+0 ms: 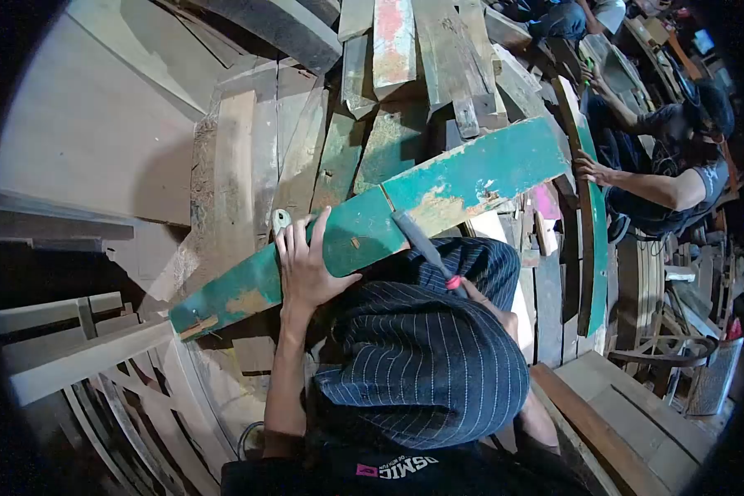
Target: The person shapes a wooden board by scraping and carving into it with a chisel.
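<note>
A long board with worn green paint (347,236) lies slantwise in front of me across other wood, with bare patches where paint is gone. My left hand (306,260) rests on its left half, fingers stretched out, palm down. A small pale rounded thing (281,220) shows beside those fingertips; its kind is unclear. My right hand (489,306), partly hidden by my knee, is closed on a chisel (422,242) with a long flat grey blade and a red collar. The blade's end touches or overlaps the board's near edge, close to a crosswise crack.
At right a seated person (670,157) has a hand on another green board (591,240). Stacked planks (393,50) fill the back. A slatted wooden frame (91,355) stands at lower left, and large pale panels (99,116) lean at upper left. My striped trouser knees (430,355) are close in front.
</note>
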`<state>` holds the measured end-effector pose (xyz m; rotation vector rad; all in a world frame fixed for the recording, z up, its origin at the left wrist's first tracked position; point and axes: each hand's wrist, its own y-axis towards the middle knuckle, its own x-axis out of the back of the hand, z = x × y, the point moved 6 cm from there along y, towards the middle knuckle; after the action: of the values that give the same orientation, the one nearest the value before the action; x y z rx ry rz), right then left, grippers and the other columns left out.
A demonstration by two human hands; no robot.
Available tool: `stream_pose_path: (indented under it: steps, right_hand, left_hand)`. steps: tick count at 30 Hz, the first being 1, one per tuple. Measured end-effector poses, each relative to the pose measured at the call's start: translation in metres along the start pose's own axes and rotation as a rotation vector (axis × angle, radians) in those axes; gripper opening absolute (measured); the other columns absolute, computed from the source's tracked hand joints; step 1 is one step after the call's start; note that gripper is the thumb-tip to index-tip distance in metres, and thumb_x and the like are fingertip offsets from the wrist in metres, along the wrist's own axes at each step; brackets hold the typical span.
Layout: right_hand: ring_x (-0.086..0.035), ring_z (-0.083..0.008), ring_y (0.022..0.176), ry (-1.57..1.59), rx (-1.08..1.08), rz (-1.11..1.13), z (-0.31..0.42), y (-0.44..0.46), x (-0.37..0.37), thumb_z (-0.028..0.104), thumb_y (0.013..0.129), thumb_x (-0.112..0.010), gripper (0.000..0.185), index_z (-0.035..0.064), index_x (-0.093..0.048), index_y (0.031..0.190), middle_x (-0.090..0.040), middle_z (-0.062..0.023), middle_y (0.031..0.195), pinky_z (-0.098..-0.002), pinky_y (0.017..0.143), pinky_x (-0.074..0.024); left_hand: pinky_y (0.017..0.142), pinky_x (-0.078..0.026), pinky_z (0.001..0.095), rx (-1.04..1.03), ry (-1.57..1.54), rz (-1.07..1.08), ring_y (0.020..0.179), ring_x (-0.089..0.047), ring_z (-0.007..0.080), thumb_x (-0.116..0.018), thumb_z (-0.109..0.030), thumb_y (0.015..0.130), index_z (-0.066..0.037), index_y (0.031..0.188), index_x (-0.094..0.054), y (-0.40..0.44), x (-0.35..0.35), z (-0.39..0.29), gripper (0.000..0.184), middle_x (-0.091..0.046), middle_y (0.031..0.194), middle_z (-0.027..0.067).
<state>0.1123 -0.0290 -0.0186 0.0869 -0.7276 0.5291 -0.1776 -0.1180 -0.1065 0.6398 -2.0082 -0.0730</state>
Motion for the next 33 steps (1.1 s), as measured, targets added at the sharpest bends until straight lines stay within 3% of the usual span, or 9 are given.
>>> stream_pose_path:
  steps: [1,5,7,11,14,17,21,22,33]
  right_hand:
    - [-0.071,-0.0221,0.082,0.000,-0.003,0.060,0.001,-0.006,-0.001,0.021,0.104,-0.065,0.050,0.0012,-0.055,0.149,-0.075,-0.0235,0.103,-0.0388,0.074,-0.0576]
    - [-0.070,-0.0290,0.117,0.128,-0.378,0.037,0.009,0.001,0.002,0.022,0.103,-0.066,0.050,0.0023,-0.057,0.148,-0.069,-0.0294,0.128,-0.0430,0.101,-0.0546]
    - [-0.073,-0.0269,0.111,0.113,-0.096,0.066,0.003,-0.009,-0.004,0.022,0.103,-0.066,0.049,0.0029,-0.058,0.147,-0.072,-0.0269,0.125,-0.0417,0.096,-0.0571]
    - [-0.072,-0.0297,0.114,0.097,-0.157,0.053,-0.010,-0.009,-0.007,0.028,0.101,-0.069,0.052,0.0034,-0.060,0.146,-0.070,-0.0250,0.129,-0.0436,0.103,-0.0552]
    - [-0.074,-0.0297,0.110,0.154,-0.241,-0.025,-0.042,-0.025,-0.027,0.027,0.100,-0.069,0.049,0.0045,-0.062,0.144,-0.072,-0.0244,0.126,-0.0427,0.097,-0.0585]
    - [-0.075,-0.0240,0.100,0.081,-0.252,-0.122,-0.019,-0.014,-0.016,0.023,0.100,-0.069,0.050,0.0036,-0.061,0.145,-0.074,-0.0263,0.119,-0.0396,0.088,-0.0602]
    - [-0.073,-0.0199,0.098,0.050,-0.181,-0.044,-0.011,-0.012,-0.009,0.026,0.102,-0.068,0.049,0.0039,-0.060,0.146,-0.074,-0.0285,0.116,-0.0377,0.087,-0.0584]
    - [-0.074,-0.0214,0.100,0.021,-0.287,-0.015,-0.015,-0.017,-0.006,0.025,0.102,-0.067,0.048,0.0068,-0.061,0.146,-0.075,-0.0277,0.116,-0.0377,0.089,-0.0580]
    - [-0.074,-0.0264,0.108,0.037,-0.260,-0.120,-0.007,-0.009,-0.009,0.019,0.101,-0.068,0.045,0.0058,-0.063,0.144,-0.071,-0.0273,0.125,-0.0391,0.093,-0.0584]
  left_hand:
    - [0.108,-0.036,0.0577,-0.010,-0.002,-0.009,0.122,-0.050,0.0416,-0.097,-0.043,0.047,-0.011,0.153,-0.046,0.000,-0.001,0.001,0.122,-0.053,0.127,0.0187]
    - [0.107,-0.036,0.0584,-0.004,0.002,0.000,0.122,-0.050,0.0417,-0.097,-0.044,0.048,-0.011,0.154,-0.045,-0.001,-0.001,0.002,0.122,-0.053,0.127,0.0188]
    - [0.108,-0.036,0.0575,0.002,0.009,0.001,0.123,-0.050,0.0415,-0.097,-0.044,0.049,-0.012,0.154,-0.046,-0.002,-0.002,0.004,0.122,-0.053,0.128,0.0183]
    - [0.109,-0.035,0.0570,0.011,0.002,0.016,0.123,-0.050,0.0412,-0.097,-0.045,0.048,-0.011,0.153,-0.047,0.000,-0.001,0.001,0.121,-0.052,0.128,0.0182]
    - [0.109,-0.035,0.0569,0.022,0.007,0.036,0.123,-0.049,0.0411,-0.097,-0.044,0.048,-0.011,0.153,-0.048,0.001,0.000,0.003,0.121,-0.052,0.126,0.0181]
    - [0.109,-0.035,0.0572,0.009,0.002,0.024,0.123,-0.049,0.0410,-0.097,-0.044,0.048,-0.011,0.153,-0.047,0.001,0.000,0.003,0.121,-0.051,0.126,0.0178]
    - [0.109,-0.035,0.0573,0.018,0.019,0.022,0.121,-0.049,0.0412,-0.097,-0.043,0.047,-0.010,0.153,-0.046,0.000,-0.001,0.002,0.122,-0.052,0.126,0.0187]
    - [0.109,-0.035,0.0572,0.013,0.026,0.008,0.122,-0.049,0.0413,-0.097,-0.043,0.047,-0.010,0.153,-0.046,0.000,0.000,0.001,0.122,-0.052,0.127,0.0190]
    - [0.109,-0.035,0.0571,0.020,-0.002,0.029,0.123,-0.048,0.0416,-0.098,-0.043,0.047,-0.012,0.153,-0.047,0.002,0.000,0.004,0.122,-0.051,0.125,0.0170]
